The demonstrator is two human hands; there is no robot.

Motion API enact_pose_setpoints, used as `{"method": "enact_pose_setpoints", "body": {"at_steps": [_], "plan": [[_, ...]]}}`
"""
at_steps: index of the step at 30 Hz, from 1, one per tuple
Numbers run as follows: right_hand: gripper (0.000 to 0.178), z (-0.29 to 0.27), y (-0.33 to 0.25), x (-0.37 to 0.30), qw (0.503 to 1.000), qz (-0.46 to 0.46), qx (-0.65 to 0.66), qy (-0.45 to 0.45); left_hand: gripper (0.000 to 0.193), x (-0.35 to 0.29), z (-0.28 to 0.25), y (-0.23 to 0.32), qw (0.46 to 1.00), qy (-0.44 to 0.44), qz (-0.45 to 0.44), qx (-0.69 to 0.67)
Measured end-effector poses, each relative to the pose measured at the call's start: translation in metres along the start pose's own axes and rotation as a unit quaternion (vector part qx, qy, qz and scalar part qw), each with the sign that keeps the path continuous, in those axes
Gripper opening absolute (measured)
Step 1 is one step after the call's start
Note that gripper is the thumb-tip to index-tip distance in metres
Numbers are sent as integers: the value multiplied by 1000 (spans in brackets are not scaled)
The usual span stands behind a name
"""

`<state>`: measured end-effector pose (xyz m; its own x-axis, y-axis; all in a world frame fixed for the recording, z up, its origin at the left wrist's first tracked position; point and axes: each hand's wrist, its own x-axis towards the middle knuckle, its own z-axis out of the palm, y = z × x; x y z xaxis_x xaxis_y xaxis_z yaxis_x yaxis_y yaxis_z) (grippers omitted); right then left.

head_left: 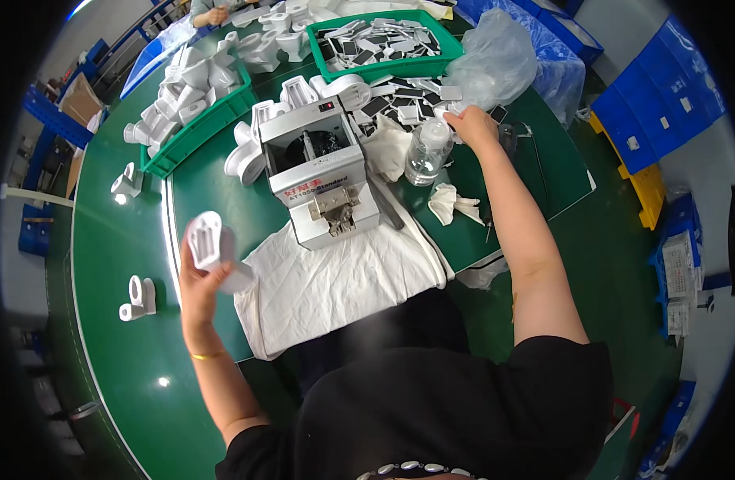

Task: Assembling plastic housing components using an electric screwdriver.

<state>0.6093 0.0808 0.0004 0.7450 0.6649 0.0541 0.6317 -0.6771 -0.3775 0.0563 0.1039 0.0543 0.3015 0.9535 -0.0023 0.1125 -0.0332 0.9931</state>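
Note:
My left hand [199, 284] is closed around a white toilet-shaped plastic piece [208, 240], raised over the table's left side with its hollow, ribbed side showing. At the far right, my right hand [473, 126] reaches to a heap of small white and black rectangular parts [407, 102]; its fingers pinch a small white plastic part at the heap's edge. Just left of that hand stands a clear bottle [428, 152] with a pale cap. Between my arms sits a grey metal screw feeder [322, 180] with a dark window, next to a white cloth [343, 284].
More toilet-shaped pieces fill a green crate [198, 138] at the far left. Another green crate [455, 50] at the back holds flat parts. Loose pieces [141, 298] stand on the green table [111, 384]. Crumpled cloth [454, 204] and a clear plastic bag [495, 60] lie right.

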Motion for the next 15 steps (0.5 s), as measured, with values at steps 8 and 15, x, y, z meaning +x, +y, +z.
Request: {"method": "enact_pose_setpoints", "body": {"at_steps": [8, 15], "plan": [[29, 30, 42, 27, 977, 7, 200, -71, 100, -56, 91, -28, 975, -121, -13, -187], [55, 13, 9, 4, 993, 70, 94, 5, 99, -76, 128, -13, 957, -198, -22, -210]]}}
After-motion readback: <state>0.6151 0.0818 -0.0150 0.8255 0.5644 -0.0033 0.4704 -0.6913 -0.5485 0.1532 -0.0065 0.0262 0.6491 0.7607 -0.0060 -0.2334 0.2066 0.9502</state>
